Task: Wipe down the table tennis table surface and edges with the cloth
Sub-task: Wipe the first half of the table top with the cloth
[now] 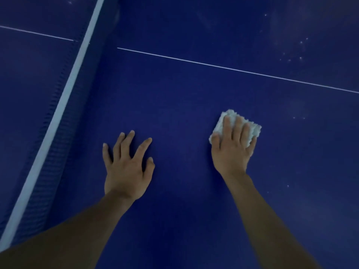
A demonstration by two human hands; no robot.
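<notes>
Forearms first: left forearm [77, 230] cut off by the bottom-left corner, right forearm [262, 220] cut off by the bottom edge. Dim light, detail is murky. Left hand [127, 167] is palm down on the blue counter [174, 113], fingers spread wide, holding nothing. Right hand [232, 150] lies flat on the white cloth [219, 126], fingers close together and pressing it onto the counter, thumb at its left edge. Cloth is folded small and mostly hidden under the hand; only the far and side margins show. It sits right of centre, on the near side of the thin white line [233, 69]. Net [52, 131] runs diagonally on the left, its mesh hard to make out. Faint white specks [301, 42] at upper right; can't tell what they are.
</notes>
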